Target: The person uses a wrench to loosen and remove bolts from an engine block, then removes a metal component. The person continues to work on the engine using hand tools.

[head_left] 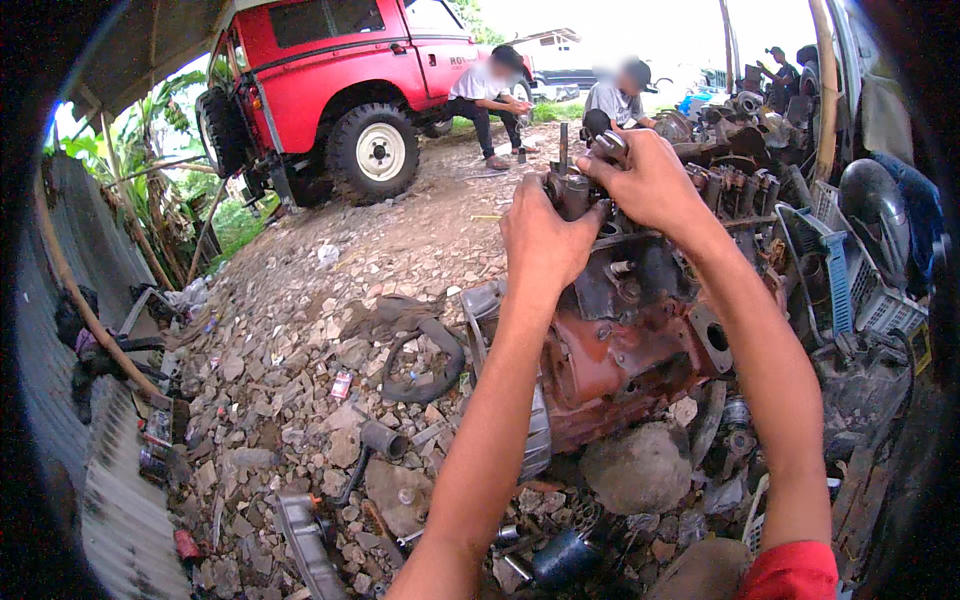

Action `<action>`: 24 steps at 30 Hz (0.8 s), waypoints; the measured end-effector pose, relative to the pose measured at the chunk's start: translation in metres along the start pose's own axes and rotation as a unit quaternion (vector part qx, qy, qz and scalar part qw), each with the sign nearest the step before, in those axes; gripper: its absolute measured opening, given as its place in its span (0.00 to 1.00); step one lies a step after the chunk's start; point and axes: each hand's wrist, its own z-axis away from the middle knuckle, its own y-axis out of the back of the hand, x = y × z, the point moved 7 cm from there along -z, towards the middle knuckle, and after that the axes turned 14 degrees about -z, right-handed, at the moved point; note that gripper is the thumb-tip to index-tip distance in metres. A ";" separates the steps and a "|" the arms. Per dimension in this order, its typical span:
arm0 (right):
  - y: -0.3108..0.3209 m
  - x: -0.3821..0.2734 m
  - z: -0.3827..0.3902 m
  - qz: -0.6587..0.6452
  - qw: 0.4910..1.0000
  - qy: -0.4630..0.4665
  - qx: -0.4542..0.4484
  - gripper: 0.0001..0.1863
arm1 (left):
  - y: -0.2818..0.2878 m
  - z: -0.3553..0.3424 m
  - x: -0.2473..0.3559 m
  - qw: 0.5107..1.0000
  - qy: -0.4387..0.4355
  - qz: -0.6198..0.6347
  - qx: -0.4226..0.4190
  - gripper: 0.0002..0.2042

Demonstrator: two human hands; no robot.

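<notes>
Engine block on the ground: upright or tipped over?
Tipped. The rusty engine block leans on stones, its bell-housing end low at the left, while left hand and right hand grip a metal part on top.

The fingers [560,195] of the left hand [543,237] fold around a dark metal part [573,190] on top of the rusty engine block [620,350], hiding most of it. Beside it, the right hand [650,180] covers what it grips. Behind the block, the red vehicle [330,80] is cut off by the top edge.
</notes>
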 end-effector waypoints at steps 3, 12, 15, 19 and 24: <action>-0.002 0.003 -0.003 -0.064 0.997 -0.016 -0.039 0.19 | 0.000 0.000 0.000 1.000 0.002 -0.011 -0.001 0.28; 0.004 -0.017 -0.006 0.051 0.998 -0.004 -0.046 0.22 | -0.003 -0.001 -0.004 1.000 0.012 0.006 -0.002 0.29; 0.003 -0.020 -0.003 0.004 0.998 -0.015 -0.067 0.23 | -0.002 0.000 -0.002 1.000 0.010 0.007 0.001 0.28; 0.012 -0.010 0.002 -0.015 0.998 0.052 -0.027 0.21 | -0.001 0.002 0.001 1.000 0.006 -0.007 0.003 0.27; 0.070 0.016 0.023 -0.351 0.913 -0.115 0.172 0.23 | -0.001 0.000 -0.006 1.000 0.015 0.004 -0.001 0.26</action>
